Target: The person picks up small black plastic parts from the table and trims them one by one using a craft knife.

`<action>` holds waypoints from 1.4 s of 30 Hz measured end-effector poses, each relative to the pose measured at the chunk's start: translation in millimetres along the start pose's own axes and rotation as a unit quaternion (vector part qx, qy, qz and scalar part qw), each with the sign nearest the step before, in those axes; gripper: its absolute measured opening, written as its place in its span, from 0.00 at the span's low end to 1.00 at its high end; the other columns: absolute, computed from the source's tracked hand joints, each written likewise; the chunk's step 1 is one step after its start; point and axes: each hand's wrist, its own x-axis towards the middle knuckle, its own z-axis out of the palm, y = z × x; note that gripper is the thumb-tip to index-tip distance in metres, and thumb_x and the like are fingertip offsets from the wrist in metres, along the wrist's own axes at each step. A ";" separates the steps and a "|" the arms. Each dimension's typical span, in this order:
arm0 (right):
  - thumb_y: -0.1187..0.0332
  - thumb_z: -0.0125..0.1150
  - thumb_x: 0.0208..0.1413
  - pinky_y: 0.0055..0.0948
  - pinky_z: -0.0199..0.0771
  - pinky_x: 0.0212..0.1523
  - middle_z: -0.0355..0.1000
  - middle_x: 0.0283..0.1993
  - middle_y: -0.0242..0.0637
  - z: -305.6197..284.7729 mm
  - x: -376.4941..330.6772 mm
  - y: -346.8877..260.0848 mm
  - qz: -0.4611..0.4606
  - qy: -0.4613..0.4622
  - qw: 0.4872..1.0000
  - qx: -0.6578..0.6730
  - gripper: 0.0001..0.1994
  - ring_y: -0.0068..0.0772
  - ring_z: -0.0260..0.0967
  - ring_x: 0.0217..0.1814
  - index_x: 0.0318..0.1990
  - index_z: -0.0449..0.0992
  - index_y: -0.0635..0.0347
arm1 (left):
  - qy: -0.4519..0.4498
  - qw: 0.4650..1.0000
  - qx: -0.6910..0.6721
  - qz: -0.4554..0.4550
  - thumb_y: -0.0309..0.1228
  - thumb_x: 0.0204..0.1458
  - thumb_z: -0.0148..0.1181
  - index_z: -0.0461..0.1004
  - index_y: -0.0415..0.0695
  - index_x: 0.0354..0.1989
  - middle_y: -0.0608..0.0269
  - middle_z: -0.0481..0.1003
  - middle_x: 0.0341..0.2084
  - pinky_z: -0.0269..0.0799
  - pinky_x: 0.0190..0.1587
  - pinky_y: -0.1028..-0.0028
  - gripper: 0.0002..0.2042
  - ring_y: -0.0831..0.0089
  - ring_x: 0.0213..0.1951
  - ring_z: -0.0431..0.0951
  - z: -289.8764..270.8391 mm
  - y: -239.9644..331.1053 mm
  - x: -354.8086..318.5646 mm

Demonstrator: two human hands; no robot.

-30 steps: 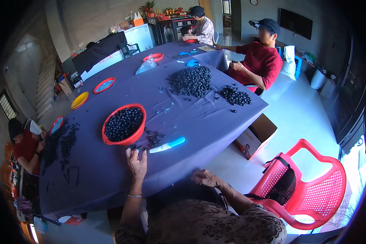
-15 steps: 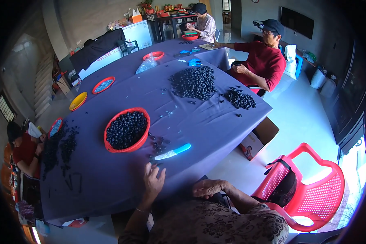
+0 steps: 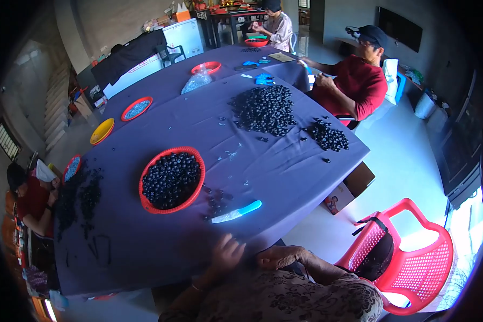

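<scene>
My left hand (image 3: 226, 253) lies open on the purple tablecloth (image 3: 161, 244), lower centre; my right hand (image 3: 276, 257) rests loosely curled, empty. Just above: one blue-handled knife (image 3: 236, 212), one red basket (image 3: 172, 180) of dark fruit.

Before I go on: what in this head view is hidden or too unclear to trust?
- Right hand: palm faces down past the table edge, so anything under it is hidden.
- Left hand: fingertips blurred at the purple tablecloth edge; contact unclear.
- Knife: pale blade too small to judge.
- Small dark scraps beside the red basket: too small to identify.
</scene>
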 end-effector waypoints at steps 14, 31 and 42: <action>0.60 0.47 0.52 0.40 0.65 0.35 0.70 0.33 0.44 -27.9 48.4 -51.2 -0.188 -0.008 0.946 -0.264 0.14 0.44 0.68 0.35 0.37 0.70 0.60 | 0.000 0.989 -0.017 -0.149 0.32 0.40 0.63 0.72 0.45 0.25 0.63 0.66 0.18 0.69 0.22 0.70 0.07 0.64 0.22 0.71 -12.5 -7.0 -20.3; 0.67 0.47 0.51 0.26 0.59 0.44 0.69 0.35 0.35 -38.3 70.9 -38.2 -0.153 -0.164 0.969 0.105 0.10 0.22 0.64 0.42 0.34 0.72 0.62 | 0.070 0.980 -0.072 -0.172 0.17 0.35 0.61 0.61 0.40 0.14 0.59 0.60 0.11 0.56 0.16 0.71 0.12 0.64 0.14 0.62 -6.7 -10.1 -16.3; 0.64 0.49 0.51 0.28 0.60 0.45 0.70 0.38 0.38 -59.1 16.5 -100.6 -0.202 -0.032 0.951 0.232 0.13 0.25 0.64 0.44 0.38 0.72 0.64 | 0.054 0.955 -0.102 -0.273 0.18 0.37 0.60 0.61 0.38 0.13 0.56 0.61 0.13 0.56 0.17 0.69 0.12 0.64 0.15 0.63 -2.8 -12.5 -33.2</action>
